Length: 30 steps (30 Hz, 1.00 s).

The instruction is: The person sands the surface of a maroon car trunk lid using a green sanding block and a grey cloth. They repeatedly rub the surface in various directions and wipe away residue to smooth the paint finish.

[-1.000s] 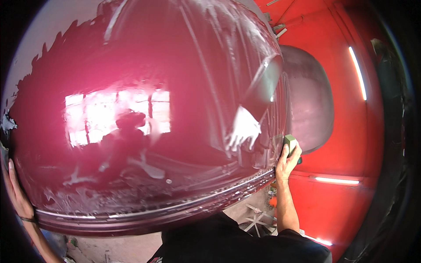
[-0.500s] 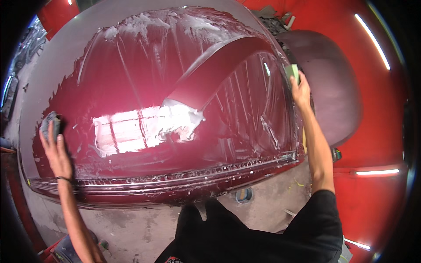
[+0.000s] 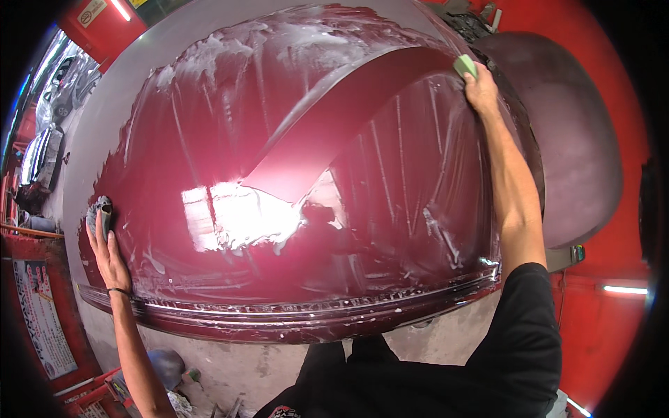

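Note:
A large, curved maroon car panel (image 3: 230,139) fills the middle of the view, wet and streaked with milky white slurry. A smooth wiped band curves across it from the far right toward the window reflection at its centre. My right hand (image 3: 482,90) grips a small pale green block (image 3: 465,67) at the panel's far right edge, arm stretched out. At the left, my left hand (image 3: 109,254) lies on the panel with its fingers over a crumpled dark grey rag (image 3: 103,211). A dark band circles that wrist.
A dull mauve panel (image 3: 582,139) stands just beyond the right edge. Ridged trim (image 3: 306,311) runs along the near side. Red walls (image 3: 592,334) surround the space, with a poster (image 3: 45,317) at left. Clutter (image 3: 167,369) sits on the concrete floor (image 3: 237,366) at lower left.
My right hand has moved farther away along the panel's right edge with the green block. My left hand stays on the rag near the left edge. The whole view has shifted.

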Motion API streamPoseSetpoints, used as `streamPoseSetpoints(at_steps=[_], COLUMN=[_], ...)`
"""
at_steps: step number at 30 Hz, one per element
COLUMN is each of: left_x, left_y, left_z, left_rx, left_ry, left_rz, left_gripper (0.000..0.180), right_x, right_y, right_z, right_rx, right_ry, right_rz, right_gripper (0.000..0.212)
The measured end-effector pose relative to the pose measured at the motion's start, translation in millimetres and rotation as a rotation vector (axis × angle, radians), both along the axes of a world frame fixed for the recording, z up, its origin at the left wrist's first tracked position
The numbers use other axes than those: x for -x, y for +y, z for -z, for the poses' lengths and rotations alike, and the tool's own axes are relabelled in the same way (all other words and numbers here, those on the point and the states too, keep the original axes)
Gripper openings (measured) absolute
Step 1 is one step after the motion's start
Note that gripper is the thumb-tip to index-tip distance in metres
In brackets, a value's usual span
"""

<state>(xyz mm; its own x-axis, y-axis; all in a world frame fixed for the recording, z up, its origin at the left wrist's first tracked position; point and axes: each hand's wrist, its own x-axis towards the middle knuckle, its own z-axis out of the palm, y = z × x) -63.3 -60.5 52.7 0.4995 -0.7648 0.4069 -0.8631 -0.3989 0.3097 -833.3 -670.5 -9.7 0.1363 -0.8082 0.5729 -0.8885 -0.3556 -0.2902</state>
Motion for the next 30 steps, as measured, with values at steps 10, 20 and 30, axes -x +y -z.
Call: streamPoseSetpoints(at_steps=[10, 20, 30], left_x=[-12.2, -7.1, -4.6], left_y=[12.0, 0.4, 6.1], left_z=[-3.9, 3.2, -0.3], left_rx=[0.016, 0.038, 0.035], left_ry=[-0.043, -0.051, -0.108], left_rz=[0.001, 0.054, 0.1], left_gripper=[0.054, 0.054, 0.05], right_x=[-116.9, -86.1, -49.6], right_y=[287.5, 460.3, 477.7], right_z=[-72.7, -76.0, -21.9], right_rx=[-0.023, -0.203, -0.093], right_ry=[-0.078, -0.11, -0.098], right_rz=[-0.526, -0.16, 0.28], right_gripper=[0.046, 0.039, 0.05])
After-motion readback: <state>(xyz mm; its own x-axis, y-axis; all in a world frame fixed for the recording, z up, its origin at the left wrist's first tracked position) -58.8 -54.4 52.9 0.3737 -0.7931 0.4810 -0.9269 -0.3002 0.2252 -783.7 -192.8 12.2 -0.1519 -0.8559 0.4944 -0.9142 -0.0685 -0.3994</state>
